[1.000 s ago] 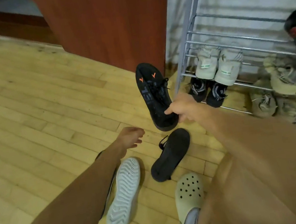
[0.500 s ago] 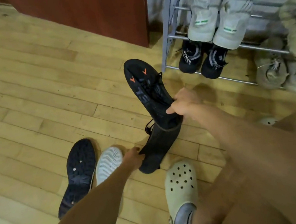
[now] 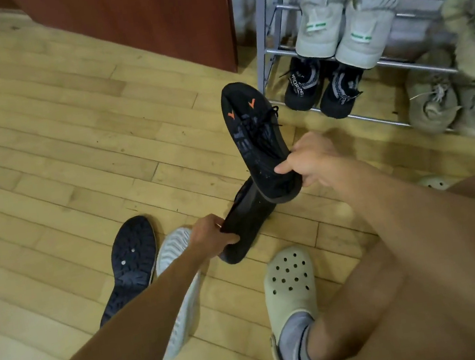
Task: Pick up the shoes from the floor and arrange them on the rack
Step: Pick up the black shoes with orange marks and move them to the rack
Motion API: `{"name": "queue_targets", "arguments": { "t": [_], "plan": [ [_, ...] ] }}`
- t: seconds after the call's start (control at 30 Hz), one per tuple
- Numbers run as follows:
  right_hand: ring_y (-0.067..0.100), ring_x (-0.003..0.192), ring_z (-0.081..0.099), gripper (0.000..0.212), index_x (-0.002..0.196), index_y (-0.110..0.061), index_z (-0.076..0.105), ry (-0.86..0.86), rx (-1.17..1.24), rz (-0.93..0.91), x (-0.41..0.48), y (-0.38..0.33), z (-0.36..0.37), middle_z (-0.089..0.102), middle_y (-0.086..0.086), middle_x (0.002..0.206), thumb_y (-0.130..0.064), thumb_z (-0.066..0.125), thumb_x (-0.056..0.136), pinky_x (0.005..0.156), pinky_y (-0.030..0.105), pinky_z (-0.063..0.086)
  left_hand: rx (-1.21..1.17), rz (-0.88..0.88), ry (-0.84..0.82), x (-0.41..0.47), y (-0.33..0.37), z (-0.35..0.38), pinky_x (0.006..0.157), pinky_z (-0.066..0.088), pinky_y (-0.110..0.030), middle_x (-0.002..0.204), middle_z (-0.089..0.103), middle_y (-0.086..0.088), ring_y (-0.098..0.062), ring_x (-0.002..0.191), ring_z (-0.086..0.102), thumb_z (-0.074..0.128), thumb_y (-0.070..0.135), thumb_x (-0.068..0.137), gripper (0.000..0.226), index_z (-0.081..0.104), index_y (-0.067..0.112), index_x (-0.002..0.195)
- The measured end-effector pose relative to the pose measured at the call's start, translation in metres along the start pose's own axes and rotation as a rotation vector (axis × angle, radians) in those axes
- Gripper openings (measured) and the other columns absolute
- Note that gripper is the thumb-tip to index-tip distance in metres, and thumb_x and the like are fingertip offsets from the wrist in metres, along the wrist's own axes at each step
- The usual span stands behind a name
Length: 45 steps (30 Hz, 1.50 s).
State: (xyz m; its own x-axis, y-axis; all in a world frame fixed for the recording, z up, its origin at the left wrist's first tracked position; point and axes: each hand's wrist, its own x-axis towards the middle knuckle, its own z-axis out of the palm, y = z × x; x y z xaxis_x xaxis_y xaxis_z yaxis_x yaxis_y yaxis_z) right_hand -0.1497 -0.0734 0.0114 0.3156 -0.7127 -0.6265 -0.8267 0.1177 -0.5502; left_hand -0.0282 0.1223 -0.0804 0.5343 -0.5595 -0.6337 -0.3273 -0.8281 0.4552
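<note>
Right hand (image 3: 313, 162) pinching heel of black lace-up sneaker (image 3: 255, 143), toe pointing away beyond fingers. Left hand (image 3: 210, 236) closing round matching sneaker (image 3: 243, 228) on floor. Both looking light, soft, floppy; heel rim giving firmest hold.

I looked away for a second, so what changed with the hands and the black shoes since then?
The left hand reached down and took hold of the second black shoe on the floor. The right hand kept its grip on the first black shoe. The upturned shoes and the rack stayed put.
</note>
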Motion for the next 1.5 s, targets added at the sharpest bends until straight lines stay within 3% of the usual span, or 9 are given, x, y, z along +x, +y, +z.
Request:
{"name": "queue_targets", "arguments": {
  "t": [0.2, 0.37, 0.57, 0.77, 0.93, 1.13, 1.27, 1.37, 1.5],
  "plan": [
    [0.033, 0.092, 0.07, 0.042, 0.107, -0.004, 0.069, 0.036, 0.044, -0.003, -0.012, 0.003, -0.001, 0.07, 0.014, 0.108, -0.02, 0.085, 0.071, 0.076, 0.043, 0.062, 0.286, 0.076, 0.406, -0.013, 0.001, -0.004, 0.091, 0.048, -0.04, 0.118, 0.05, -0.01, -0.026, 0.108, 0.048, 0.069, 0.032, 0.08, 0.052, 0.05, 0.01, 0.123],
    [0.034, 0.088, 0.07, 0.042, 0.106, -0.005, 0.069, 0.013, 0.047, 0.025, -0.01, 0.009, -0.005, 0.071, 0.014, 0.106, -0.02, 0.086, 0.07, 0.076, 0.043, 0.062, 0.434, 0.145, 0.061, -0.009, -0.016, 0.015, 0.102, 0.035, -0.038, 0.13, 0.043, -0.011, -0.03, 0.12, 0.037, 0.056, 0.039, 0.089, 0.048, 0.05, 0.02, 0.132],
    [0.035, 0.089, 0.069, 0.042, 0.106, -0.005, 0.067, 0.03, 0.044, 0.063, -0.006, 0.02, -0.007, 0.069, 0.016, 0.108, -0.02, 0.085, 0.071, 0.072, 0.042, 0.061, 0.076, 0.005, 0.097, 0.006, -0.02, 0.01, 0.102, 0.043, -0.041, 0.137, 0.038, -0.017, -0.034, 0.122, 0.046, 0.059, 0.028, 0.088, 0.055, 0.044, 0.012, 0.138],
    [0.036, 0.084, 0.07, 0.042, 0.106, -0.003, 0.065, 0.021, 0.071, 0.093, 0.005, 0.027, -0.009, 0.07, 0.017, 0.106, -0.019, 0.084, 0.072, 0.075, 0.045, 0.061, -0.076, -0.248, -0.076, 0.021, -0.018, 0.025, 0.09, 0.052, -0.04, 0.128, 0.053, -0.021, -0.035, 0.113, 0.057, 0.064, 0.031, 0.086, 0.066, 0.036, -0.001, 0.136],
    [0.037, 0.083, 0.07, 0.039, 0.101, -0.003, 0.066, 0.002, 0.082, 0.101, 0.014, 0.033, -0.011, 0.071, 0.015, 0.101, -0.019, 0.085, 0.071, 0.072, 0.045, 0.062, -0.072, -0.377, 0.023, 0.036, -0.011, 0.035, 0.09, 0.052, -0.043, 0.128, 0.052, -0.022, -0.037, 0.114, 0.056, 0.061, 0.028, 0.086, 0.062, 0.037, -0.003, 0.134],
    [0.036, 0.084, 0.069, 0.041, 0.101, -0.004, 0.065, -0.016, -0.006, 0.08, 0.013, 0.035, -0.015, 0.07, 0.015, 0.1, -0.024, 0.085, 0.071, 0.071, 0.042, 0.062, -0.458, -0.492, -0.191, 0.027, -0.002, 0.034, 0.068, 0.053, -0.036, 0.087, 0.058, -0.015, -0.026, 0.071, 0.057, 0.066, 0.013, 0.084, 0.03, 0.05, -0.003, 0.104],
    [0.034, 0.085, 0.069, 0.037, 0.099, -0.006, 0.066, 0.004, -0.056, 0.025, -0.001, 0.025, -0.02, 0.07, 0.013, 0.099, -0.025, 0.084, 0.073, 0.069, 0.038, 0.061, -0.601, -0.465, -0.277, 0.01, 0.014, 0.016, 0.071, 0.056, -0.04, 0.101, 0.059, -0.019, -0.027, 0.079, 0.059, 0.07, 0.005, 0.082, 0.031, 0.056, -0.005, 0.108],
    [0.031, 0.09, 0.069, 0.039, 0.105, -0.005, 0.067, 0.015, -0.042, -0.034, -0.02, 0.01, -0.029, 0.07, 0.012, 0.104, -0.025, 0.082, 0.075, 0.075, 0.039, 0.061, -0.691, -0.412, -0.255, -0.008, 0.027, -0.005, 0.074, 0.056, -0.041, 0.091, 0.062, -0.015, -0.023, 0.079, 0.06, 0.073, 0.004, 0.08, 0.02, 0.059, -0.003, 0.092],
    [0.031, 0.087, 0.071, 0.047, 0.114, -0.005, 0.068, 0.045, -0.008, -0.12, -0.055, -0.022, -0.051, 0.07, 0.013, 0.11, -0.023, 0.084, 0.074, 0.079, 0.042, 0.061, -0.834, -0.323, -0.11, -0.039, 0.042, -0.045, 0.053, 0.059, -0.036, 0.09, 0.059, -0.014, -0.028, 0.09, 0.06, 0.073, 0.006, 0.081, 0.019, 0.057, -0.002, 0.089]
  ]
}}
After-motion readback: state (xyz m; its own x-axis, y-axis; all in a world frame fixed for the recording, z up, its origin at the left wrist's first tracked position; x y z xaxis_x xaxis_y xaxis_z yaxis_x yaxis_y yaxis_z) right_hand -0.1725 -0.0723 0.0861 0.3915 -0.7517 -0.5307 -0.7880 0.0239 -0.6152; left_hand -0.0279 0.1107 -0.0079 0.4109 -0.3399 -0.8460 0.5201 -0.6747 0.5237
